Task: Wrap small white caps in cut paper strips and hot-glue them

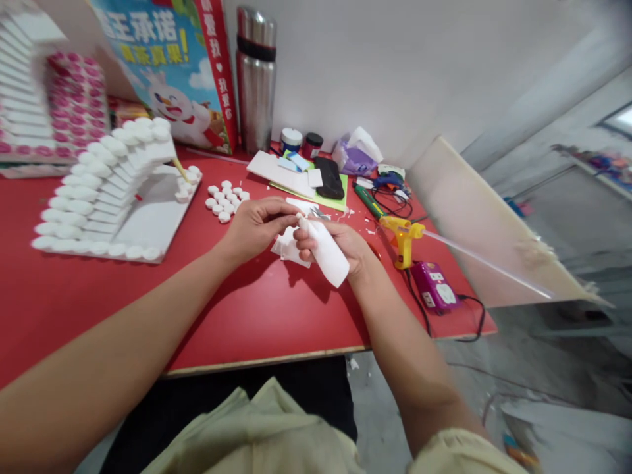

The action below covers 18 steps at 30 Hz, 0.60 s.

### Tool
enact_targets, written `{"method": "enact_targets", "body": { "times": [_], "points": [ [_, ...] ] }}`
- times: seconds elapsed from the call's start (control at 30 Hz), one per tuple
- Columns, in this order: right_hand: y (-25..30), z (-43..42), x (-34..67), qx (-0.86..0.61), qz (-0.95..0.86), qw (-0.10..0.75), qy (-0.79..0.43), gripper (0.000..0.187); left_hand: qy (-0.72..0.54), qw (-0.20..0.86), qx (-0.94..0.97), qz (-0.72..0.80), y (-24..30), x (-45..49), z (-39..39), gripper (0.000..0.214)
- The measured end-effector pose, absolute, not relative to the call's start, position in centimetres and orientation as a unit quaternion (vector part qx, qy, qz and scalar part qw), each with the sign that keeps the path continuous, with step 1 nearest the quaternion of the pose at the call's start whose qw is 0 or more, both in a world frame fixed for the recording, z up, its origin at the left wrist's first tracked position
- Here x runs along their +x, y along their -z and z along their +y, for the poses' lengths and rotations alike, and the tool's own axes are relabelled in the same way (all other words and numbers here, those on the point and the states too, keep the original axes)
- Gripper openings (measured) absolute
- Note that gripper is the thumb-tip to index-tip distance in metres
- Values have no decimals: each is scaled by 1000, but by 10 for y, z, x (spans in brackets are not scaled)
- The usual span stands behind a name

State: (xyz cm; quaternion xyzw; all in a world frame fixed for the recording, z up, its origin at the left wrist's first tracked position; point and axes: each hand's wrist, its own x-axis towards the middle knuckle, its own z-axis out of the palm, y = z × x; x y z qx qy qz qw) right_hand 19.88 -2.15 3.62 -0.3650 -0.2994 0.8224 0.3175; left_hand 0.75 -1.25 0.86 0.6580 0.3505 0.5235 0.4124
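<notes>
Near the centre of the frame, the right hand point(351, 245) has its grip closed round a white paper point(326, 253), which slants down to the right above the red table point(247, 329), while the left hand point(253, 227) pinches its upper end. White scraps point(292, 251) lie just below the hands, and discs point(224, 216) cluster left of centre, beside a stair model point(106, 201). A yellow glue gun point(405, 245) stands right of centre.
</notes>
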Motion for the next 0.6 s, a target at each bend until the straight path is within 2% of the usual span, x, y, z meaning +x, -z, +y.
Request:
{"method": "enact_targets", "body": {
  "times": [0.17, 0.3, 0.37, 0.6],
  "points": [
    [-34, -22, 200, -336, -324, 331, -820, 6, -524, 410, 659, 350, -6, 8, -12, 13],
    [-27, -20, 203, -358, -390, 341, -777, 35, -520, 408, 656, 364, -6, 9, -13, 15],
    [-25, -20, 203, -396, -433, 363, -724, 43, -516, 408, 655, 372, -6, 9, -13, 15],
    [-25, -25, 194, -486, -549, 412, -541, 45, -528, 410, 641, 377, -1, 12, -14, 14]
  ]
}}
